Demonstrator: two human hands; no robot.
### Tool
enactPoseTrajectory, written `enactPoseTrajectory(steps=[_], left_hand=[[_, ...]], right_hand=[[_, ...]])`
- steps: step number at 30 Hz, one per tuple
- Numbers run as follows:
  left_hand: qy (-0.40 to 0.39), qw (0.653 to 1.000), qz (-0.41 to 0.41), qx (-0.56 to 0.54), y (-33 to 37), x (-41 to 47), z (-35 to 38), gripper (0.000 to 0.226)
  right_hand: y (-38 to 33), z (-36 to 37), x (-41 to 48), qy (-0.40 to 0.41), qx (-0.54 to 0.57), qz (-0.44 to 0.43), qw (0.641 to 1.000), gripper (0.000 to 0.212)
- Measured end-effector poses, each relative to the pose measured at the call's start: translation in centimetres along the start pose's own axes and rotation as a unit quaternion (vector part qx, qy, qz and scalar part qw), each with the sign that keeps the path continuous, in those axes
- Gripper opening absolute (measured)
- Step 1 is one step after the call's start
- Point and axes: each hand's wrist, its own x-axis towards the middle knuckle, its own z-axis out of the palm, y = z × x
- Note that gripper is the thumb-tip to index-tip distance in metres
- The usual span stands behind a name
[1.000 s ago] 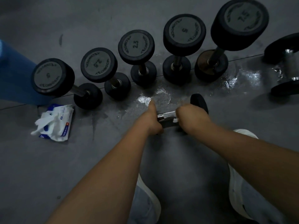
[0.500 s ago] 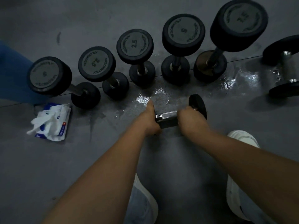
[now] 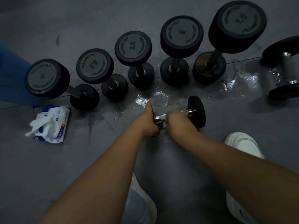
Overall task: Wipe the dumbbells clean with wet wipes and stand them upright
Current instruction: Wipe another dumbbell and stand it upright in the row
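A small black dumbbell [image 3: 196, 110] lies on its side on the wet grey floor in front of me. My left hand [image 3: 148, 122] grips its left head, thumb pointing up along the plate. My right hand [image 3: 178, 124] is curled round the chrome handle [image 3: 159, 118] close to my left hand, and a pale wet wipe [image 3: 164, 125] shows under its fingers. The right head and a short piece of handle beside it are uncovered. Behind stand several black dumbbells upright in a row, from the left one [image 3: 48, 78] to the biggest [image 3: 237, 26].
An open pack of wet wipes [image 3: 50, 125] lies on the floor at the left, beside a blue object [image 3: 9, 75]. Another dumbbell [image 3: 283, 70] lies on its side at the far right. My white shoes [image 3: 244, 144] are below my arms.
My right hand has slid left along the handle towards my left hand, uncovering the handle's right end and the right head. My left hand keeps its grip.
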Motion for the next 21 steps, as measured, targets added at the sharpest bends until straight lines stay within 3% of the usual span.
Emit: enactPoseTrajectory(steps=[2,4,6,9,14,18,21], left_hand=[[0.004,1.0,0.005,-0.002,-0.2,0.1,0.2,0.126],[0.002,1.0,0.0,-0.014,-0.3,0.5,0.1,0.126],[-0.001,1.0,-0.002,-0.028,-0.2,0.4,0.0,0.127],[0.006,1.0,0.017,-0.023,-0.2,-0.3,0.3,0.125],[-0.004,1.0,-0.005,-0.006,-0.1,0.2,-0.2,0.129],[0.005,1.0,0.006,0.001,-0.1,-0.2,0.1,0.128],[0.002,1.0,-0.004,0.0,-0.2,0.2,0.0,0.128]], right_hand=[[-0.3,0.6,-0.8,-0.018,0.012,-0.017,1.0,0.015],[-0.5,0.4,0.0,0.066,0.036,-0.033,0.997,0.018],[-0.8,0.2,0.5,0.101,0.045,-0.021,0.994,0.023],[-1.1,0.3,0.0,0.043,-0.018,-0.036,0.998,0.018],[0.7,-1.7,1.0,0.103,-0.037,-0.024,0.994,0.013],[0.5,-1.9,0.1,0.065,-0.161,-0.065,0.983,0.019],[1.1,-2.8,0.6,0.091,-0.184,-0.031,0.978,0.022]])
